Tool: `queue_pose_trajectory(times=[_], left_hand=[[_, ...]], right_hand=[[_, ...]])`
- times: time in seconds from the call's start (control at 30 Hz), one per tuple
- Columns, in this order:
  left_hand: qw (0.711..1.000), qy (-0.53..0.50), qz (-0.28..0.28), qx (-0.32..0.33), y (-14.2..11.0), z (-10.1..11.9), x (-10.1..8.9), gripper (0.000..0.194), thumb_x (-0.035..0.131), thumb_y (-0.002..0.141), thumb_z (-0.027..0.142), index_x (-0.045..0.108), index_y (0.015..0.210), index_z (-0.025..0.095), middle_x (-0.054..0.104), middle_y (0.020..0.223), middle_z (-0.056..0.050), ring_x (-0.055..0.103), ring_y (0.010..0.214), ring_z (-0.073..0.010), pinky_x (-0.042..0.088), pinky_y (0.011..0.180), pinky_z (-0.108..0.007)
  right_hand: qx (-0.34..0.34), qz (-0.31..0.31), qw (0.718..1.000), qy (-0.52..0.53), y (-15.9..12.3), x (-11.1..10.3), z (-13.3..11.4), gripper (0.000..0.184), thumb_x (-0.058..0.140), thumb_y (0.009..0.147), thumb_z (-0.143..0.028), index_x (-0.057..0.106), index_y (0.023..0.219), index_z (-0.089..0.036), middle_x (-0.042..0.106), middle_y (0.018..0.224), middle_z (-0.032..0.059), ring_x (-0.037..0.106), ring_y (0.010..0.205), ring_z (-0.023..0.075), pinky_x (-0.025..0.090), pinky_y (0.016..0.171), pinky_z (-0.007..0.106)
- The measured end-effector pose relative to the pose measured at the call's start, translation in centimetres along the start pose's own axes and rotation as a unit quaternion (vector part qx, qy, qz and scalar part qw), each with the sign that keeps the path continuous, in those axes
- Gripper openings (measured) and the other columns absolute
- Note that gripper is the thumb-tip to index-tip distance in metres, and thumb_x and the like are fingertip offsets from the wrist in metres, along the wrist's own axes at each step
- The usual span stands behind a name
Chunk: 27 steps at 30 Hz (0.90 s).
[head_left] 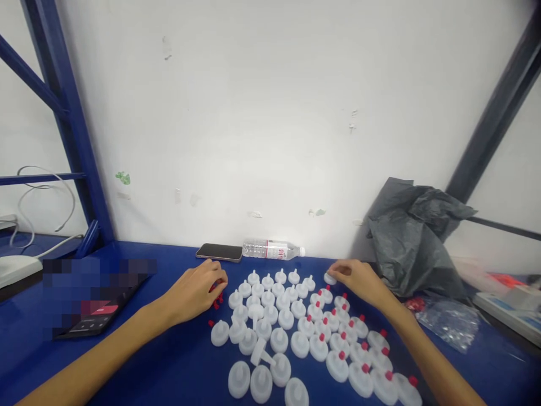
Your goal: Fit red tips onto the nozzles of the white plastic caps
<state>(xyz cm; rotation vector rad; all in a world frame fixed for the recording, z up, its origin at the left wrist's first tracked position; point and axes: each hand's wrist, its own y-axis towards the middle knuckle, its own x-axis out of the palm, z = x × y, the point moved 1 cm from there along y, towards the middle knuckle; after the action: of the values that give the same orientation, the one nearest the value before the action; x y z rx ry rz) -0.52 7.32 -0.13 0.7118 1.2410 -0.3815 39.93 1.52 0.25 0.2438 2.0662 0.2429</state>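
My left hand (198, 290) is bent in a pinch over a small group of red caps (217, 303) on the blue table; whether a cap sits between its fingers is hidden. With thumb and fingertips, my right hand (357, 277) grips the top of a white nozzle lid (329, 279) at the far edge of the group. Between the hands stand many white plastic nozzle lids (285, 318) with bare tips. Nearer my right arm, several lids with red caps (338, 365) on their tips stand in rows. Two white nozzle lids (258, 351) lie tipped over others.
At the wall lie a phone (218, 252) and a clear water bottle (273, 249). A grey plastic bag (416, 231) and a clear bag (450, 321) are on the right, beside a white device (511, 313). A dark, partly blurred object (99, 316) lies left.
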Motion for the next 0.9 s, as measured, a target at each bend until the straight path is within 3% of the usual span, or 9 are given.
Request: queue_pose_trajectory(times=[0.17, 0.23, 0.43, 0.53, 0.7, 0.8, 0.9], left_hand=[[1.000, 0.007, -0.020, -0.001, -0.1, -0.1, 0.0, 0.025, 0.044, 0.095, 0.025, 0.068, 0.092, 0.023, 0.065, 0.098, -0.005, 0.058, 0.094, -0.0218, 0.042, 0.075, -0.032], [1.000, 0.011, -0.024, 0.000, -0.1, 0.0, -0.1, 0.022, 0.046, 0.093, 0.024, 0.068, 0.092, 0.024, 0.065, 0.097, -0.004, 0.058, 0.093, -0.0219, 0.042, 0.074, -0.032], [0.999, 0.021, -0.035, 0.002, -0.3, 0.3, -0.5, 0.021, 0.046, 0.092, 0.022, 0.065, 0.083, 0.023, 0.064, 0.087, -0.003, 0.058, 0.088, -0.0219, 0.039, 0.068, -0.031], [0.999, 0.026, -0.028, 0.000, -0.4, 0.4, -0.7, 0.023, 0.045, 0.093, 0.024, 0.064, 0.081, 0.023, 0.064, 0.086, -0.003, 0.059, 0.088, -0.0219, 0.039, 0.067, -0.031], [0.999, 0.019, 0.030, 0.010, -0.2, 0.7, -1.1, 0.032, 0.036, 0.100, 0.026, 0.064, 0.084, 0.021, 0.066, 0.088, -0.004, 0.059, 0.090, -0.0213, 0.042, 0.073, -0.032], [0.995, -0.012, 0.099, 0.030, -0.4, 1.4, -1.5, 0.029, 0.035, 0.102, 0.024, 0.064, 0.096, 0.021, 0.068, 0.096, -0.004, 0.059, 0.092, -0.0194, 0.044, 0.080, -0.032], [0.984, -0.023, 0.157, 0.086, -1.0, 3.1, -1.9, 0.023, 0.040, 0.099, 0.023, 0.060, 0.108, 0.021, 0.067, 0.099, -0.004, 0.060, 0.092, -0.0189, 0.044, 0.076, -0.031]], right_hand=[[-0.021, -0.016, 1.000, 0.016, -0.4, -0.4, -0.9, 0.036, 0.059, 0.086, -0.047, 0.075, 0.100, -0.018, 0.076, 0.079, 0.0060, 0.068, 0.074, 0.0221, 0.048, 0.072, 0.032], [-0.032, -0.020, 0.999, 0.019, -0.7, -1.0, -1.6, 0.038, 0.057, 0.087, -0.051, 0.076, 0.097, -0.019, 0.075, 0.080, 0.0058, 0.067, 0.076, 0.0220, 0.048, 0.074, 0.032], [-0.044, -0.165, 0.982, 0.078, -1.5, -0.7, -2.3, 0.035, 0.067, 0.082, -0.051, 0.077, 0.087, -0.017, 0.075, 0.075, 0.0053, 0.066, 0.069, 0.0202, 0.048, 0.065, 0.029], [-0.052, -0.136, 0.987, 0.075, -1.4, -0.9, -1.9, 0.032, 0.065, 0.084, -0.049, 0.075, 0.086, -0.019, 0.075, 0.079, 0.0051, 0.067, 0.075, 0.0212, 0.050, 0.070, 0.031], [-0.037, -0.049, 0.986, 0.156, -1.8, -2.2, -3.4, 0.035, 0.052, 0.093, -0.054, 0.065, 0.097, -0.021, 0.072, 0.109, 0.0078, 0.069, 0.095, 0.0225, 0.055, 0.079, 0.032], [-0.063, -0.029, 0.985, 0.157, -2.1, -1.8, -6.5, 0.032, 0.052, 0.095, -0.052, 0.061, 0.097, -0.021, 0.071, 0.095, 0.0045, 0.068, 0.088, 0.0206, 0.053, 0.080, 0.032], [-0.115, -0.024, 0.989, 0.085, -2.7, -0.2, -10.8, 0.030, 0.053, 0.096, -0.051, 0.063, 0.093, -0.023, 0.066, 0.076, -0.0008, 0.060, 0.070, 0.0171, 0.047, 0.068, 0.030]])
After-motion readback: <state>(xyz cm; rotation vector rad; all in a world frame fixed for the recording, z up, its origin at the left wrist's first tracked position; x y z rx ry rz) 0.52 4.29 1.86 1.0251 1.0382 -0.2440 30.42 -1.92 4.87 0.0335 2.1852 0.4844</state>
